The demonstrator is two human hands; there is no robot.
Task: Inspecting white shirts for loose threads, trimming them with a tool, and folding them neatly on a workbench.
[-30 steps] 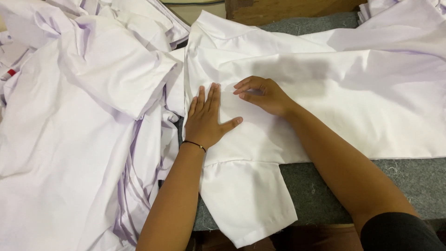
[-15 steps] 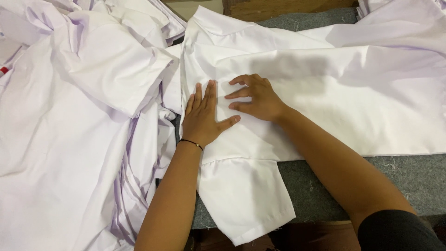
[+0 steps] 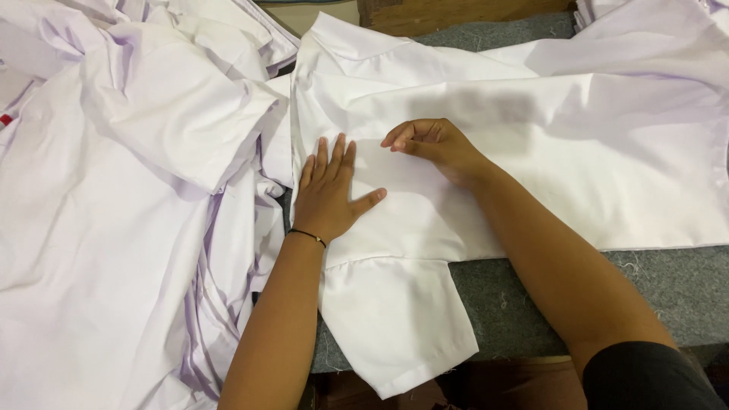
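Note:
A white shirt (image 3: 577, 144) lies spread flat on a grey felt-covered table (image 3: 668, 281), its short sleeve (image 3: 395, 326) hanging over the near edge. My left hand (image 3: 328, 191) rests flat on the shirt, fingers spread, a thin black band on the wrist. My right hand (image 3: 434, 146) lies just to its right with the fingers curled down against the cloth; whether they pinch a fold is hidden. Both hands press the same part of the shirt near its left side.
A large heap of crumpled white garments (image 3: 129, 197) fills the left of the view and overlaps the shirt's left edge. A wooden surface (image 3: 456, 11) shows at the far edge. More white cloth (image 3: 653, 15) lies at the top right.
My right hand has slid slightly left and curled its fingers more. My left hand stays flat in nearly the same spot.

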